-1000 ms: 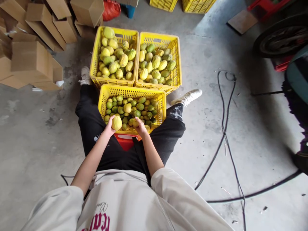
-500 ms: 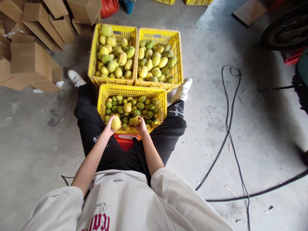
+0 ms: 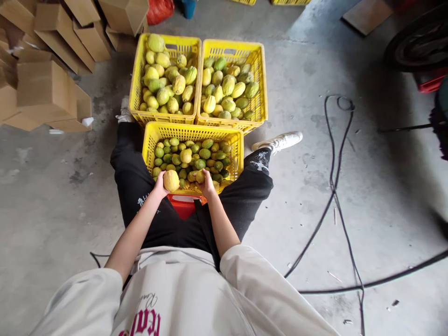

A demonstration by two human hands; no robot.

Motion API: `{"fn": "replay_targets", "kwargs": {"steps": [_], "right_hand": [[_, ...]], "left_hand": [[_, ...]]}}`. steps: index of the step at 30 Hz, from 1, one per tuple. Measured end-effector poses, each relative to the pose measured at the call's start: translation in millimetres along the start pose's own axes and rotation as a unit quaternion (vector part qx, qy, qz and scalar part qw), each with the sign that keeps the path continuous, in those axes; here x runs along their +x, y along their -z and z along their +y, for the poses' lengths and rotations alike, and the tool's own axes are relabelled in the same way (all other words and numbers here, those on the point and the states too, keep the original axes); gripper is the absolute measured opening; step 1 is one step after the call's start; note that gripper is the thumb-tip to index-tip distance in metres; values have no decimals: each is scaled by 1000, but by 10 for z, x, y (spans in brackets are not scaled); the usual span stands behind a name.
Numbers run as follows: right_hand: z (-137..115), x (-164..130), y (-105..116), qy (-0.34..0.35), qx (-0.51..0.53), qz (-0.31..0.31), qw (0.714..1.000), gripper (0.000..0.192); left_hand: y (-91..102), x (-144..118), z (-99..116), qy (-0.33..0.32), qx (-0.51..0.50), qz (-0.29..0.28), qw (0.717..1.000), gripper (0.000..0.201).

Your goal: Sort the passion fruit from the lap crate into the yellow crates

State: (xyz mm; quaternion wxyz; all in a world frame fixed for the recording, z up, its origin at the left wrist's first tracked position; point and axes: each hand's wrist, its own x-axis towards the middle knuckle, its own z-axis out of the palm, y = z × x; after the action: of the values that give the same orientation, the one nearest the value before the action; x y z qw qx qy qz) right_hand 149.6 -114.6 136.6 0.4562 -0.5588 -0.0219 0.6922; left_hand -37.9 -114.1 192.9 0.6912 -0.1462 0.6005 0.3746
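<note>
I sit with a yellow plastic crate (image 3: 148, 140) between my legs, filled with several small green and yellow fruits. My left hand (image 3: 159, 185) grips a large yellow fruit (image 3: 171, 180) at the crate's near edge. My right hand (image 3: 207, 185) holds a smaller yellow fruit (image 3: 199, 176) just to the right of it, also over the near edge. Beyond this crate stand two more yellow crates, the left crate (image 3: 135, 88) and the right crate (image 3: 262, 88), both piled with larger yellow-green fruits.
A red stool (image 3: 182, 206) shows under me. Cardboard boxes (image 3: 45, 88) are stacked at the left. Black cables (image 3: 332, 186) snake over the concrete floor at the right. A wheel (image 3: 416, 44) and a red object sit at the far right.
Both hands stay at the near edge with their fruits, which have shifted slightly. My right foot has swung outward to the right and my left foot has drawn in beside the far left crate.
</note>
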Motion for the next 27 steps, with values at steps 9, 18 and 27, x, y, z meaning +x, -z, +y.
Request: {"fn": "replay_targets", "kwargs": {"steps": [9, 18, 27], "right_hand": [[-37, 15, -2, -14, 60, 74, 995, 14], [-29, -86, -84, -51, -46, 35, 997, 29], [-68, 16, 11, -86, 24, 86, 992, 33]], "left_hand": [[13, 21, 10, -20, 25, -1, 999, 30], [76, -46, 44, -24, -43, 21, 999, 27], [76, -3, 32, 28, -96, -4, 995, 43]]}}
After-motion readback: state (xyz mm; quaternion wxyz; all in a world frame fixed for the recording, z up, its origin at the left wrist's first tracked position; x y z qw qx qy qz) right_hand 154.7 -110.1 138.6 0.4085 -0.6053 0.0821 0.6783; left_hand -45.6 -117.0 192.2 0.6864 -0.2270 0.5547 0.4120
